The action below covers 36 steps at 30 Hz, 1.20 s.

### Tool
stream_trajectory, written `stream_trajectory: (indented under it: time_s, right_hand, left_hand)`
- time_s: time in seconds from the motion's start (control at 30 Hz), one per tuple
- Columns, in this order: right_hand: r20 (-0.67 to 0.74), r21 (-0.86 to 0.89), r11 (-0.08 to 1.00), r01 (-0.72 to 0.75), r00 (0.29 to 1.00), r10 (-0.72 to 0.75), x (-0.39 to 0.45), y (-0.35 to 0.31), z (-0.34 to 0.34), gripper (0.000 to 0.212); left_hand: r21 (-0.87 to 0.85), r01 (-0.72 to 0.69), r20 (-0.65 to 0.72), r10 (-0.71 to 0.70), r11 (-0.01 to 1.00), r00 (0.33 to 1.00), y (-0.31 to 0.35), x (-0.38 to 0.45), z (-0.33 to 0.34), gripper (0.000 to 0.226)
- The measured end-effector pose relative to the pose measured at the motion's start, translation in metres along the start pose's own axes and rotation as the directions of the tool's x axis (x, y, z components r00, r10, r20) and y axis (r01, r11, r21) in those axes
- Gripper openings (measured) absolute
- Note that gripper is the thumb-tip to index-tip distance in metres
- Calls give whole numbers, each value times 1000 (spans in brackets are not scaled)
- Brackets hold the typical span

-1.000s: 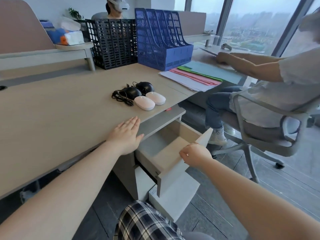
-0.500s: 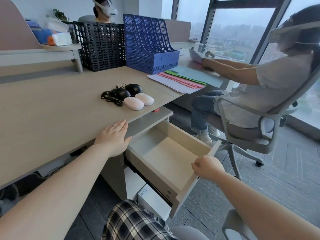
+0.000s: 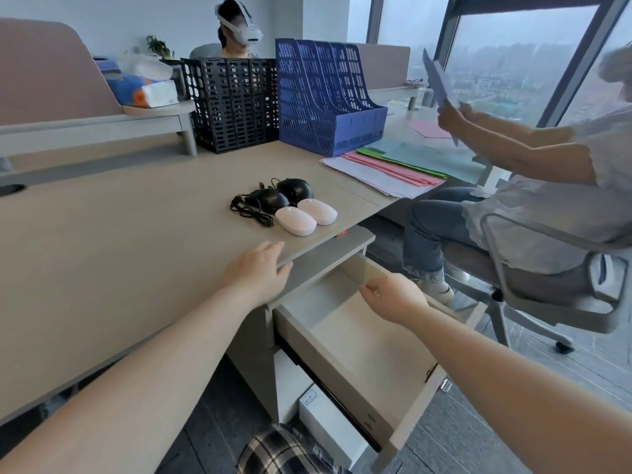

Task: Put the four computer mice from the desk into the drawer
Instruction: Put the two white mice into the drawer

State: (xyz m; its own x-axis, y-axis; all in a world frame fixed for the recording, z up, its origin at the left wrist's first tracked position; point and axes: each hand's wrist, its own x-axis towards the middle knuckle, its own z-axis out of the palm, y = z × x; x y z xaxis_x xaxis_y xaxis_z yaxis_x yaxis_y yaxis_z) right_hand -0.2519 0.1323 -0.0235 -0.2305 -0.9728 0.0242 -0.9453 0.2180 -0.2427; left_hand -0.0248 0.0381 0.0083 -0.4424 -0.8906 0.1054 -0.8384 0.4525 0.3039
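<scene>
Two black wired mice point(image 3: 273, 199) point(image 3: 295, 189) and two pale pink mice point(image 3: 295, 221) point(image 3: 318, 211) lie grouped near the desk's point(image 3: 102, 234) front right edge. Under that edge the drawer point(image 3: 362, 350) stands pulled far out, and it is empty. My left hand point(image 3: 256, 271) rests flat on the desk edge, a short way in front of the mice. My right hand point(image 3: 393, 299) hovers over the drawer's inside, off the front panel, fingers loosely curled and holding nothing.
A black file rack point(image 3: 236, 104) and a blue one point(image 3: 325, 97) stand at the back of the desk, with coloured paper folders point(image 3: 393, 169) to the right. A seated person on a swivel chair point(image 3: 547, 285) is close to the drawer's right. A white box point(image 3: 328, 422) sits under the drawer.
The drawer has been pulled further out. My right hand has let go of the drawer front and risen over the drawer. My left hand stays on the desk edge.
</scene>
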Motion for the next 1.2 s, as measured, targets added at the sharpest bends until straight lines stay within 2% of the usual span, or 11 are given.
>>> stream_trajectory:
  time_s: [0.13, 0.2, 0.3, 0.47, 0.57, 0.63, 0.73, 0.9, 0.97, 1.1, 1.2]
  right_hand:
    - [-141, 99, 992, 74, 988, -60, 42, -24, -11, 31]
    - [-207, 128, 982, 136, 972, -108, 64, -34, -17, 37]
    - [-230, 144, 974, 177, 963, -141, 95, -49, -23, 48]
    - [-141, 256, 962, 98, 988, -64, 137, -67, -24, 59]
    - [-82, 331, 944, 21, 997, 7, 153, -68, -21, 64]
    - [-37, 360, 933, -14, 999, 29, 159, -63, -21, 68]
    - [17, 350, 936, -23, 1000, 18, 163, -54, -28, 77]
    - [76, 269, 963, 3, 997, -25, 148, -43, -48, 84]
    - [67, 262, 965, -10, 998, -8, 135, -34, -53, 81]
    - [12, 248, 968, -46, 999, 45, 107, -5, -51, 52]
    - [17, 259, 962, -90, 996, 89, 92, 15, -47, 41]
  left_hand:
    - [-54, 19, -36, -21, 998, 999, -6, 27, 8, 60]
    - [-104, 25, -60, -31, 994, 998, -5, 43, 11, 62]
    - [-234, 51, -97, -75, 971, 992, 1, 67, 14, 63]
    - [-320, 110, -59, -135, 941, 989, 10, 101, 19, 63]
    - [-267, 139, -66, -162, 954, 985, 12, 111, 16, 68]
    - [-207, 169, -76, -188, 964, 979, 12, 115, 11, 82]
    - [-131, 235, -72, -246, 963, 967, 14, 114, 5, 102]
    - [-43, 233, -101, -236, 972, 967, 34, 96, 9, 103]
    - [-45, 214, -114, -218, 976, 969, 45, 87, 11, 100]
    - [-27, 176, -99, -178, 984, 979, 68, 69, 15, 94]
    - [-36, 154, -102, -157, 987, 982, 82, 59, 21, 92]
